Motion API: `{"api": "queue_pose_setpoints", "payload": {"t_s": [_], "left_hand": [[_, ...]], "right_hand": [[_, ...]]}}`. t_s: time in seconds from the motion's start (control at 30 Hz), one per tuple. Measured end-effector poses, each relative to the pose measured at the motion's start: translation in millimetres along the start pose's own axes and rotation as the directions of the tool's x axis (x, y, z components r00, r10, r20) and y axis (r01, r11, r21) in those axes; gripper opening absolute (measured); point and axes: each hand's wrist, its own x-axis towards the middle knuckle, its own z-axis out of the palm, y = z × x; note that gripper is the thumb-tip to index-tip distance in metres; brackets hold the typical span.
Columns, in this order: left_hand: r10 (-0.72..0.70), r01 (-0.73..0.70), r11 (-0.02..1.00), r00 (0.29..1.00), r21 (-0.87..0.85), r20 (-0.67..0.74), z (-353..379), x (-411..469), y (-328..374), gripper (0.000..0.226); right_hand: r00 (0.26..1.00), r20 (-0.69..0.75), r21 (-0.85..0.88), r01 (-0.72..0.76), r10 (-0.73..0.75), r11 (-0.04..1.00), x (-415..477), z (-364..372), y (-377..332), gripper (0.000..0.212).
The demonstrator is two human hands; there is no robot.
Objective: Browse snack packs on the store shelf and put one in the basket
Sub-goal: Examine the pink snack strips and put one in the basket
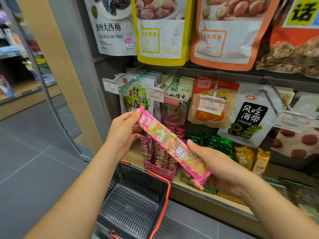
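Observation:
I hold a long pink snack pack (170, 144) slanted in front of the shelf, one hand at each end. My left hand (123, 133) pinches its upper left end with thumb and fingers. My right hand (219, 167) cradles its lower right end, thumb on top and fingers curled underneath. Below my arms sits a black basket (133, 202) with an orange rim, nothing visible inside it. A pink display box (159, 158) of the same packs stands on the wooden shelf just behind the held pack.
Green packs (214, 142) and yellow packs (252, 158) stand on the shelf to the right. Hanging bags on metal hooks with price tags (211, 104) fill the wall above. A grey post (51, 94) and tiled floor lie to the left.

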Motion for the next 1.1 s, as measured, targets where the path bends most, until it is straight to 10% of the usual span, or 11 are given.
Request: {"api": "queue_pose_setpoints", "payload": {"t_s": [0.5,1.1], "left_hand": [[-0.121,0.132,0.982,0.989,-0.137,0.087,17,3,-9,0.021],[-0.182,0.251,0.949,0.931,-0.193,0.316,44,-17,-20,0.034]], "right_hand": [[0.95,-0.166,-0.407,0.178,-0.264,0.896,4,7,17,0.021],[0.867,-0.256,-0.447,0.286,-0.428,0.848,11,11,24,0.019]]}}
